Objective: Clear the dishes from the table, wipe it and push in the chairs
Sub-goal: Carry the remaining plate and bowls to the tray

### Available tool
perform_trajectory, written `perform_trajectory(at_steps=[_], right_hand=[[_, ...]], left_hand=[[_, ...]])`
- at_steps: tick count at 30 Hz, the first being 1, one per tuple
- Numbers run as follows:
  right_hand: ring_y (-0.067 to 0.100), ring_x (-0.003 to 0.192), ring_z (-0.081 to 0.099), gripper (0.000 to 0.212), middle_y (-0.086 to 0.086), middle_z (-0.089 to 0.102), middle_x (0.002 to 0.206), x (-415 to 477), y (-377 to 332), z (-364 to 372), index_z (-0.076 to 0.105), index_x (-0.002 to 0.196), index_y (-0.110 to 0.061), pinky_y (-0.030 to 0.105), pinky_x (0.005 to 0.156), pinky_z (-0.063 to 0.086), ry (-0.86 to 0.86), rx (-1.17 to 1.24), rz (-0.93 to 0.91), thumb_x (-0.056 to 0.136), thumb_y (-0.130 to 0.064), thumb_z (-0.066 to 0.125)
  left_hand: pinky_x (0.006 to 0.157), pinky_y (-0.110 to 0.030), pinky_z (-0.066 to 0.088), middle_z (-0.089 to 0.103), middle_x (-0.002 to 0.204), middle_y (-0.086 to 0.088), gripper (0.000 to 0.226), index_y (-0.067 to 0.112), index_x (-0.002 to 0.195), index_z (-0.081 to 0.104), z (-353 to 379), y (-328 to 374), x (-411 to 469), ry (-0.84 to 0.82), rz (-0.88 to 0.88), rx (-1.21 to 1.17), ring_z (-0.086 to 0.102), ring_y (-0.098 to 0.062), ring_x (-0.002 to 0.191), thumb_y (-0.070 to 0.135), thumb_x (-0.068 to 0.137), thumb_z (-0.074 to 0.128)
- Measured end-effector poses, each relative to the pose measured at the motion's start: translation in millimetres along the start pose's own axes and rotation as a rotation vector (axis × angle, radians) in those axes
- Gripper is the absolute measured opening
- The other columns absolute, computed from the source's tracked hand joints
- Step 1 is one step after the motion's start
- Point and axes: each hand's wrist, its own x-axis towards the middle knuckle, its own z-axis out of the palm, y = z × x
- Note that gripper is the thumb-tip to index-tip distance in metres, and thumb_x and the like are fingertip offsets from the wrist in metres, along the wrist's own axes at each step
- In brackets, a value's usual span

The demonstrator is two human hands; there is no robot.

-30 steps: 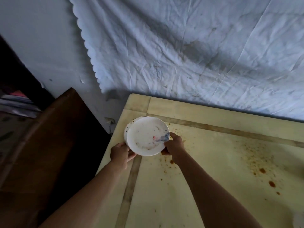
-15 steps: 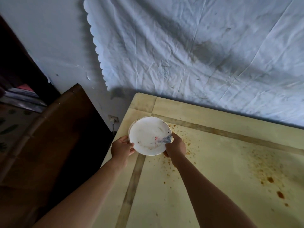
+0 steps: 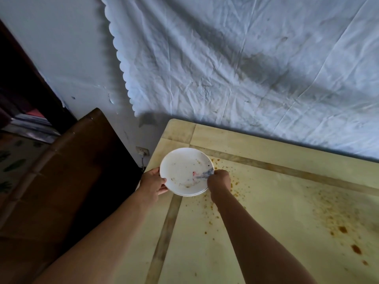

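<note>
Dishes come off a stained table: a person's left hand (image 3: 152, 182) and right hand (image 3: 219, 180) hold a stack of white plates (image 3: 182, 171) by opposite rims over the far-left corner of the table (image 3: 266, 201). Each grip is narrow, curled round the rim; the right also seems to pin a bluish utensil (image 3: 205, 174) to the top plate. The stack lies level between the hands, equally near both. Whether it has cleared the tabletop cannot be told. Orange-brown spills (image 3: 342, 229) await wiping on the right; dark wooden furniture (image 3: 71, 160) stands left.
</note>
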Motion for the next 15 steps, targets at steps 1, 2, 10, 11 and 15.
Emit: perform_trajectory(at_steps=[1,2,10,11,15], right_hand=[[0.029,0.084,0.063,0.024,0.015,0.066,0.092,-1,0,-3,0.063,0.094,0.0,0.035,0.067,0.054,-0.005,0.063,0.007,0.08,0.003,0.043],[0.03,0.083,0.063,0.028,0.016,0.067,0.091,-3,1,-6,0.065,0.092,0.0,0.036,0.068,0.055,-0.009,0.118,0.01,0.079,0.005,0.041],[0.036,0.094,0.065,0.047,0.019,0.063,0.109,-54,0,-61,0.058,0.121,-0.005,0.037,0.06,0.059,-0.095,0.469,0.011,0.082,0.015,0.043],[0.037,0.093,0.066,0.047,0.02,0.064,0.107,-63,2,-70,0.059,0.12,-0.004,0.039,0.064,0.059,-0.096,0.486,0.005,0.081,0.016,0.045],[0.038,0.09,0.067,0.043,0.021,0.068,0.097,-94,13,-98,0.061,0.113,-0.004,0.044,0.071,0.059,-0.084,0.557,-0.003,0.08,0.017,0.045]], left_hand=[[0.091,-0.048,0.05,0.058,0.125,-0.014,0.053,0.011,0.133,0.049,-1,3,-2,-0.02,-0.015,-0.024,0.058,-0.033,0.11,-0.015,0.087,0.047],[0.087,-0.048,0.051,0.059,0.121,-0.015,0.055,0.012,0.133,0.048,-2,5,-5,-0.042,-0.025,-0.047,0.06,-0.034,0.106,-0.015,0.086,0.049],[0.061,-0.038,0.06,0.068,0.091,-0.013,0.053,0.016,0.129,0.051,-4,17,-51,-0.193,-0.03,-0.112,0.067,-0.028,0.082,-0.012,0.084,0.054],[0.059,-0.037,0.06,0.068,0.091,-0.014,0.053,0.016,0.129,0.052,-4,17,-58,-0.208,-0.028,-0.115,0.068,-0.029,0.083,-0.012,0.084,0.055],[0.056,-0.036,0.06,0.068,0.094,-0.015,0.053,0.016,0.128,0.053,0,16,-88,-0.282,-0.011,-0.099,0.068,-0.031,0.084,-0.012,0.083,0.055]])
